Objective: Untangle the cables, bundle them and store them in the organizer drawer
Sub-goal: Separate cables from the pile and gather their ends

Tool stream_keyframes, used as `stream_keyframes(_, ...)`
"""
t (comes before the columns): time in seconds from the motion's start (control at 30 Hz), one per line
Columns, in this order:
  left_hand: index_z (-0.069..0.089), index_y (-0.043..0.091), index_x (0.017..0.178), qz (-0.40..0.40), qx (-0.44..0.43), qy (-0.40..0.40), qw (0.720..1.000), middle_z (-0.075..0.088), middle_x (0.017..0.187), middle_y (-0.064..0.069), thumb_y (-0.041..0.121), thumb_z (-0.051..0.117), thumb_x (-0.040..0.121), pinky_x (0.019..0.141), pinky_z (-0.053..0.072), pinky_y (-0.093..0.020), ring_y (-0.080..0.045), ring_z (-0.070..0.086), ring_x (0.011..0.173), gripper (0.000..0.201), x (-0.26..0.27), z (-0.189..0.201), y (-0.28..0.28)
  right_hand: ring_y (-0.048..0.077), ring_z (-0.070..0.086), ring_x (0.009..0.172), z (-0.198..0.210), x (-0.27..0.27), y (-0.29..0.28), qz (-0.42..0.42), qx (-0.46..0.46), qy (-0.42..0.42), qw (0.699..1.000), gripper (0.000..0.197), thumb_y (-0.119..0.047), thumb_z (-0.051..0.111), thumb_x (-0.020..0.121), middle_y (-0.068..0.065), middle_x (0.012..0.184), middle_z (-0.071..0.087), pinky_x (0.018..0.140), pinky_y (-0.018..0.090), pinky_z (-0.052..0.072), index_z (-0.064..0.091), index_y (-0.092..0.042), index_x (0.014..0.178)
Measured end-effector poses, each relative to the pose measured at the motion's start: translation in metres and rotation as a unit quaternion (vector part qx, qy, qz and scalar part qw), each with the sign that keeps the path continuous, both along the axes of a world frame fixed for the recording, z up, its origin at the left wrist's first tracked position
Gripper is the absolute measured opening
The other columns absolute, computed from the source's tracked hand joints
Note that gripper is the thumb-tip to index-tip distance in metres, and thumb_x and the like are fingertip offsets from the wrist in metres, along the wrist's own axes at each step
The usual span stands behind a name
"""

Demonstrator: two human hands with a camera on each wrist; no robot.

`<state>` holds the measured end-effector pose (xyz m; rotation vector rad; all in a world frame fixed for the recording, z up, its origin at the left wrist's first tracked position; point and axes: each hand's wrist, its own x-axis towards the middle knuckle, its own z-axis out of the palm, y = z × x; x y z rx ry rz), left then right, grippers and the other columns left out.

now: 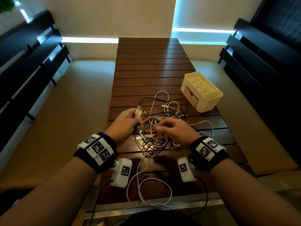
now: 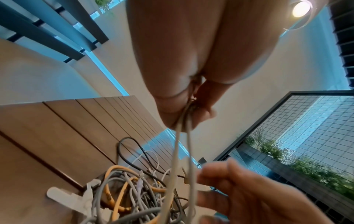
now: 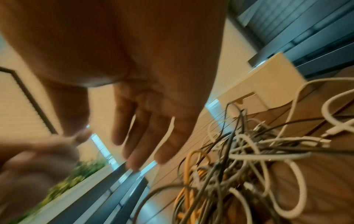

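A tangle of cables (image 1: 154,134), orange, grey, black and white, lies on the slatted wooden table (image 1: 146,70). My left hand (image 1: 138,115) is raised at the tangle's left edge and grips beige plug ends (image 1: 139,111). In the left wrist view, two pale cables (image 2: 180,151) hang from its pinch (image 2: 184,115) into the tangle (image 2: 134,189). My right hand (image 1: 160,128) hovers over the tangle (image 3: 239,166) with its fingers (image 3: 145,144) loosely extended close to the hanging cables; this view is blurred and I see nothing held. The cream organizer (image 1: 210,95) stands at the right, its drawer (image 1: 190,95) shut.
A white cable loop (image 1: 154,190) trails to the table's near edge. More white loops (image 1: 206,128) spread right of my right hand. A flat white strip (image 2: 63,195) lies under the tangle. Dark slatted benches (image 1: 32,70) flank the table on both sides.
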<state>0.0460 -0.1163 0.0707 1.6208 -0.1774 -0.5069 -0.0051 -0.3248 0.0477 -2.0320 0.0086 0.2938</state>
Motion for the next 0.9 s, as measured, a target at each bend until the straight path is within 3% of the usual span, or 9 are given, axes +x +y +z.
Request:
stream_keyframes(0.1, 0.062, 0.009, 0.113, 0.012, 0.003, 0.027, 1.000, 0.048, 0.068, 0.001, 0.007, 0.037, 0.104, 0.050, 0.035, -0.019, -0.007, 0.041, 0.054, 0.026, 0.003, -0.003, 0.006, 0.009, 0.066, 0.086, -0.004, 0.009, -0.024, -0.161, -0.010, -0.066, 0.985, 0.002, -0.026, 0.067, 0.093, -0.005, 0.093, 0.068, 0.079, 0.032, 0.054, 0.068, -0.024, 0.094)
stream_keyframes(0.2, 0.061, 0.005, 0.115, 0.018, 0.005, 0.037, 0.999, 0.045, 0.068, 0.002, 0.017, 0.039, 0.106, 0.051, 0.033, -0.019, -0.006, 0.037, 0.054, 0.027, 0.004, -0.009, 0.009, 0.013, 0.068, 0.087, -0.018, 0.019, -0.043, -0.230, -0.032, -0.076, 0.970, 0.003, -0.024, 0.071, 0.088, -0.004, 0.090, 0.071, 0.082, 0.039, 0.058, 0.071, -0.026, 0.088)
stream_keyframes(0.27, 0.057, -0.004, 0.116, 0.015, 0.010, 0.031, 0.999, 0.041, 0.067, 0.001, 0.019, 0.040, 0.106, 0.050, 0.032, -0.019, -0.007, 0.035, 0.053, 0.031, 0.004, -0.012, 0.009, 0.014, 0.067, 0.088, -0.025, 0.024, -0.044, -0.224, -0.049, -0.065, 0.971, 0.004, -0.024, 0.071, 0.088, -0.004, 0.090, 0.071, 0.082, 0.037, 0.057, 0.071, -0.027, 0.087)
stream_keyframes(0.37, 0.059, -0.001, 0.109, 0.006, -0.002, 0.029, 1.000, 0.038, 0.062, 0.002, 0.019, 0.041, 0.106, 0.048, 0.030, -0.019, -0.008, 0.032, 0.051, 0.027, 0.003, -0.014, 0.004, 0.009, 0.064, 0.086, -0.030, 0.028, -0.032, -0.205, -0.079, -0.067, 0.973, 0.004, -0.021, 0.070, 0.090, -0.007, 0.091, 0.069, 0.073, 0.024, 0.049, 0.071, -0.025, 0.093)
stream_keyframes(0.43, 0.062, 0.004, 0.101, 0.009, -0.010, 0.029, 1.000, 0.037, 0.058, 0.005, 0.019, 0.041, 0.106, 0.047, 0.029, -0.020, -0.008, 0.031, 0.050, 0.026, 0.003, -0.017, -0.001, 0.008, 0.062, 0.090, -0.036, 0.032, -0.023, -0.185, -0.088, -0.061, 0.977, 0.013, -0.020, 0.069, 0.092, -0.008, 0.096, 0.067, 0.077, 0.021, 0.050, 0.071, -0.022, 0.105)
stream_keyframes(0.53, 0.062, 0.009, 0.093, 0.020, -0.010, 0.030, 0.999, 0.038, 0.053, 0.008, 0.020, 0.039, 0.107, 0.043, 0.029, -0.019, -0.007, 0.032, 0.045, 0.029, 0.006, -0.023, -0.007, 0.009, 0.061, 0.099, -0.046, 0.044, -0.013, -0.103, -0.152, 0.021, 0.983, 0.024, -0.024, 0.064, 0.095, -0.007, 0.110, 0.065, 0.089, 0.027, 0.052, 0.067, -0.021, 0.119)
stream_keyframes(0.63, 0.059, 0.010, 0.087, 0.031, -0.019, 0.043, 0.998, 0.035, 0.057, 0.004, 0.021, 0.036, 0.108, 0.042, 0.027, -0.020, -0.006, 0.028, 0.044, 0.032, 0.011, -0.032, -0.008, 0.013, 0.065, 0.093, -0.047, 0.062, -0.013, -0.035, -0.270, 0.064, 0.960, 0.022, -0.032, 0.059, 0.097, -0.001, 0.104, 0.069, 0.087, 0.035, 0.057, 0.072, -0.018, 0.108)
stream_keyframes(0.77, 0.056, 0.012, 0.086, 0.046, -0.018, 0.038, 0.998, 0.039, 0.056, 0.008, 0.023, 0.035, 0.108, 0.044, 0.028, -0.021, -0.006, 0.030, 0.045, 0.033, 0.013, -0.042, -0.005, 0.020, 0.067, 0.093, -0.041, 0.091, -0.014, -0.051, -0.327, 0.006, 0.944, 0.020, -0.032, 0.060, 0.095, 0.003, 0.103, 0.069, 0.085, 0.041, 0.058, 0.071, -0.018, 0.102)
stream_keyframes(0.9, 0.055, 0.013, 0.085, 0.056, -0.018, 0.032, 0.998, 0.041, 0.056, 0.010, 0.024, 0.035, 0.107, 0.046, 0.029, -0.022, -0.005, 0.032, 0.046, 0.032, 0.014, -0.046, 0.002, 0.019, 0.066, 0.091, -0.051, 0.106, -0.010, -0.056, -0.331, 0.030, 0.941, 0.015, -0.030, 0.064, 0.092, 0.002, 0.105, 0.068, 0.083, 0.040, 0.060, 0.072, -0.021, 0.102)
